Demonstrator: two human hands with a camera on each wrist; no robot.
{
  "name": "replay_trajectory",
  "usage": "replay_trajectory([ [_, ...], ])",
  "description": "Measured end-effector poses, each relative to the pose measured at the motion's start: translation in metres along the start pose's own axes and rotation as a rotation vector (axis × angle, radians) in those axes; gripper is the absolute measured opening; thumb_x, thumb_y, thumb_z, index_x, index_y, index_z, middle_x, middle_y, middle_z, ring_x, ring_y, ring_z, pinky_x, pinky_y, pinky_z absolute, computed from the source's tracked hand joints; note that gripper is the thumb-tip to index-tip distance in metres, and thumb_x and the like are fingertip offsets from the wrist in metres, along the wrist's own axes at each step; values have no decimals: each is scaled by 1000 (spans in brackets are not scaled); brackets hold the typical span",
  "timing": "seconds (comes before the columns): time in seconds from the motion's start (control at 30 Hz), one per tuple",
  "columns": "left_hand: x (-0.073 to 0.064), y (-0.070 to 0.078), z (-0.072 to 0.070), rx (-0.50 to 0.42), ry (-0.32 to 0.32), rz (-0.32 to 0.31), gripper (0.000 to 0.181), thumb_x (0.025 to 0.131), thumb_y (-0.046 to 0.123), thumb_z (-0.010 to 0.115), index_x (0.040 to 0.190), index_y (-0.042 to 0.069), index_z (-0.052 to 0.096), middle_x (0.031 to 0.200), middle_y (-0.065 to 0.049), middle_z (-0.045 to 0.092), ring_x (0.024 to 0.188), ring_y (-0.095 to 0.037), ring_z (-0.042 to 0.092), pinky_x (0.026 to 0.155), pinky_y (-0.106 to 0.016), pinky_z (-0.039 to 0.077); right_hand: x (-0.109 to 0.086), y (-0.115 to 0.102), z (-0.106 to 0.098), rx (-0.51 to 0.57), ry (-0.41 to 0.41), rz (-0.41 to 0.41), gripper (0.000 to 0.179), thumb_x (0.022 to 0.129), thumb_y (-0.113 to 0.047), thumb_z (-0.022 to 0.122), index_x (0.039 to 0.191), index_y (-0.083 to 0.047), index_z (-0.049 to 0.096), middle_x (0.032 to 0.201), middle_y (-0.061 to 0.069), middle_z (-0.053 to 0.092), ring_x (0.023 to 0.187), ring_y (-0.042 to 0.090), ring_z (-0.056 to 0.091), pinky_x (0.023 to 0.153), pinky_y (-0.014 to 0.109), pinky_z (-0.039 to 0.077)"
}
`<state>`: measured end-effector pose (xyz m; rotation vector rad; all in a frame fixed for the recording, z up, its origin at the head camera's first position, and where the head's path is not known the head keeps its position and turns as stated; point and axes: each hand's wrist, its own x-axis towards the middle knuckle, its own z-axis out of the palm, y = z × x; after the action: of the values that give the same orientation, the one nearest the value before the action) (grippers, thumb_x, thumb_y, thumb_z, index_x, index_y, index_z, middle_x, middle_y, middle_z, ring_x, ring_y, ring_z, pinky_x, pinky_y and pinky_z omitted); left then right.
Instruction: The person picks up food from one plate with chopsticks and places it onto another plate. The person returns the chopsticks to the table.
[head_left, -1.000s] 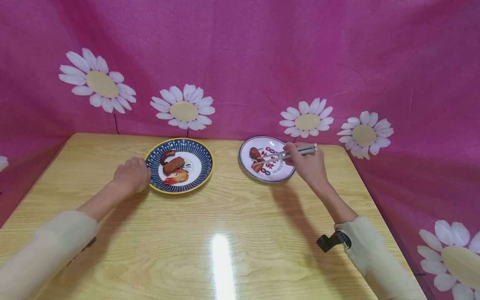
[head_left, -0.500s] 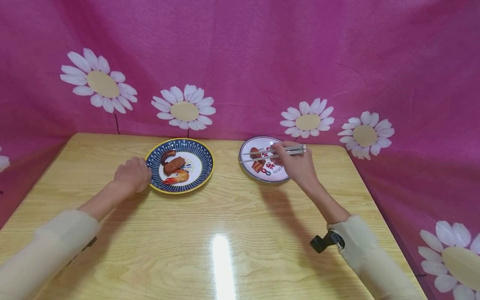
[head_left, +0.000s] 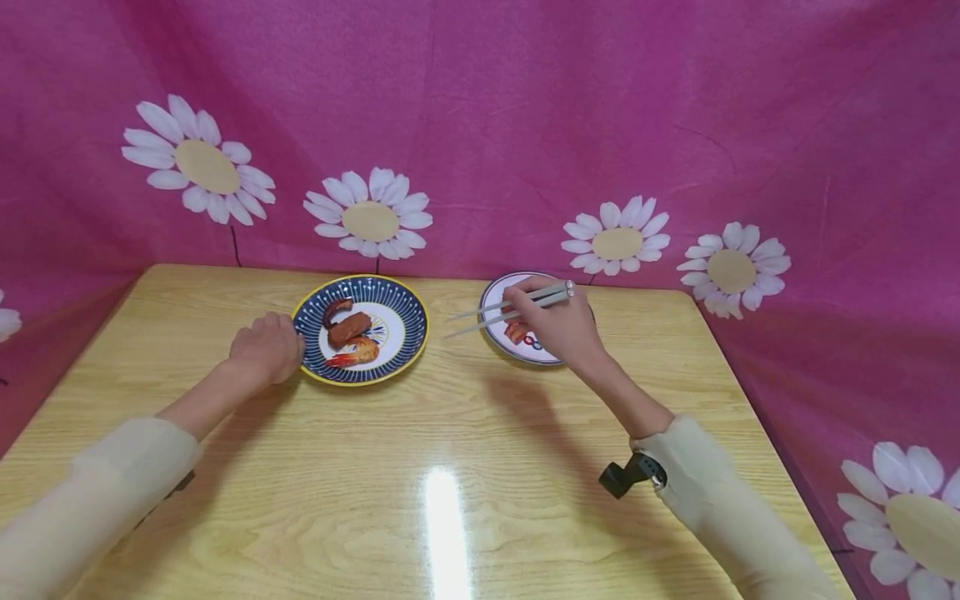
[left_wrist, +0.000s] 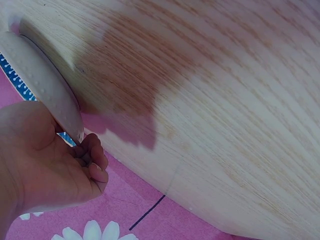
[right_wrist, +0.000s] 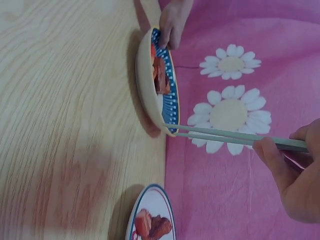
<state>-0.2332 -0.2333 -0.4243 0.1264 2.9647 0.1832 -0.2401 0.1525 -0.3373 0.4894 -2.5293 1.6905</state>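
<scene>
Against pink daisy cloth point(head_left: 487, 100), the left hand point(head_left: 266, 348) pinches the blue-patterned plate point(head_left: 405, 325), probably steadying it; the right hand point(head_left: 558, 321) grips chopsticks point(right_wrist: 235, 135), tips (seemingly unladen) between that and the white plate point(head_left: 499, 292).

White plate point(head_left: 501, 288) partly hidden behind right grip point(head_left: 561, 325).

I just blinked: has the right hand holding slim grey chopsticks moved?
Yes: the right hand moved left across the small round white plate, which stayed put on the pale wooden table.
</scene>
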Motion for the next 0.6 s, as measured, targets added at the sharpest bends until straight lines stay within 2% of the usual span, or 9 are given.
replay_trajectory([
  [0.2, 0, 1, 0, 2, 2, 5, 40, 102, 17, 38, 105, -23, 43, 97, -33, 46, 98, -50, 51, 83, -60, 46, 2, -6, 13, -32, -27, -11, 23, 95, -25, 66, 93, -3, 74, 77, 6, 73, 60, 21, 70, 46, 27, 51],
  [0.43, -1, 0, -2, 8, -1, 7, 40, 102, 16, 38, 106, -23, 42, 96, -32, 46, 96, -49, 52, 83, -59, 46, 5, -11, 34, 84, -63, 24, 22, 96, -18, 65, 100, 3, 73, 89, 16, 73, 76, 27, 74, 66, 34, 59],
  [0.6, -2, 1, -3, 3, -14, 2, 41, 102, 17, 38, 106, -23, 42, 95, -31, 45, 95, -47, 52, 82, -58, 47, 7, -14, 48, 113, -83, 32, 19, 95, -15, 64, 99, 1, 74, 86, 13, 73, 76, 24, 74, 66, 35, 59],
])
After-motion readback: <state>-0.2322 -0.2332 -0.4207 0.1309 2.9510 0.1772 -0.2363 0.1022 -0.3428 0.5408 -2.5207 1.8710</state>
